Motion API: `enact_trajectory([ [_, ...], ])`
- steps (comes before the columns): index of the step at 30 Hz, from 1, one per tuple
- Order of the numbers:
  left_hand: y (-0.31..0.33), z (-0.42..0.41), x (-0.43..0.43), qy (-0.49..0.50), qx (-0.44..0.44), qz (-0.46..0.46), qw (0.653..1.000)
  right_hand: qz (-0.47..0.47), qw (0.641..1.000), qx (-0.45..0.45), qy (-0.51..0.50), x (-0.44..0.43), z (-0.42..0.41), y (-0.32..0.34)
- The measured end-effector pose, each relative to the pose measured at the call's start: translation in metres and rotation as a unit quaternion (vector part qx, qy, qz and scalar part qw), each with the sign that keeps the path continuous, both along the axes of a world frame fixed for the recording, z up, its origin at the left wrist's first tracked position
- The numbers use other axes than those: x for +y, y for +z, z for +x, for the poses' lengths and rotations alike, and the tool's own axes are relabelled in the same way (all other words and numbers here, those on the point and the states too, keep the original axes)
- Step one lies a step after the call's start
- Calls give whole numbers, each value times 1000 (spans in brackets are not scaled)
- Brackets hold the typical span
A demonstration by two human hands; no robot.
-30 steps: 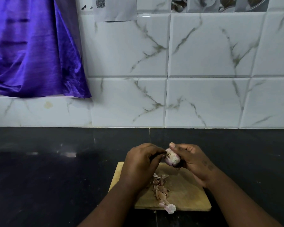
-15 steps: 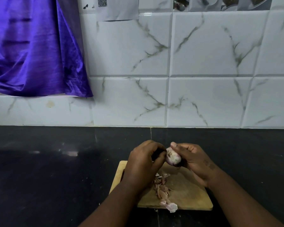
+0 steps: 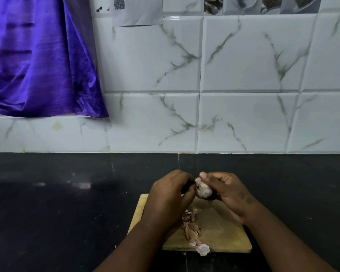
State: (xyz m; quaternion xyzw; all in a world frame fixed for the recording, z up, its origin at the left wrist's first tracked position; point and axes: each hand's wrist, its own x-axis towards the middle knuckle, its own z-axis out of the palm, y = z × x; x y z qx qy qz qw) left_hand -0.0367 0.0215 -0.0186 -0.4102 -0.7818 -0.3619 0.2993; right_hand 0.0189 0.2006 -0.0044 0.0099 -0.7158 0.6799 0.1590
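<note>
right grip [image 3: 227, 190] round likely garlic [image 3: 203, 190], peels [image 3: 192, 229] on board [image 3: 226, 234]

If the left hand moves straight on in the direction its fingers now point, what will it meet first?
Most likely the pinkish bulb held by the right hand. The curled fingers of the left hand lie right beside it; whether they touch is unclear.

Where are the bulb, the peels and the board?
bulb [image 3: 203, 190]: head view, middle of its pale side.
peels [image 3: 191, 229]: head view, middle of the pile.
board [image 3: 224, 232]: head view, bare wood right of the peels.
</note>
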Motion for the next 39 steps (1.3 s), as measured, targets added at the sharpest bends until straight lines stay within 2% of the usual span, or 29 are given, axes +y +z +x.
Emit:
enact_trajectory([
  [2, 1, 2, 1, 13, -10, -4, 1000, -4, 1000, 0, 7, 0, 1, 0],
  [5, 1, 4, 3, 23, -69, 25, 997, -13, 999, 3, 29, 0, 2, 0],
  [9, -1, 1, 3, 49, -143, 50, 987, -71, 996, 8, 54, 1, 2, 2],
  [13, 0, 2, 1, 86, -177, -11, 980, -150, 986, 10, 68, 4, 2, 5],
  [16, 2, 4, -1, 100, -181, -72, 976, -170, 983, 7, 73, 5, 1, 4],
  [19, 5, 6, -2, 99, -174, -81, 976, -158, 985, 7, 74, 3, 0, 3],
  [25, 6, 5, -2, 92, -149, -46, 983, -169, 983, 2, 75, 2, 1, 3],
  [32, 4, -1, -2, -13, -140, 77, 987, -154, 986, -2, 69, 2, 1, 4],
  [39, 2, -1, 0, -27, -138, 72, 987, -134, 988, 0, 70, 1, 2, 4],
])
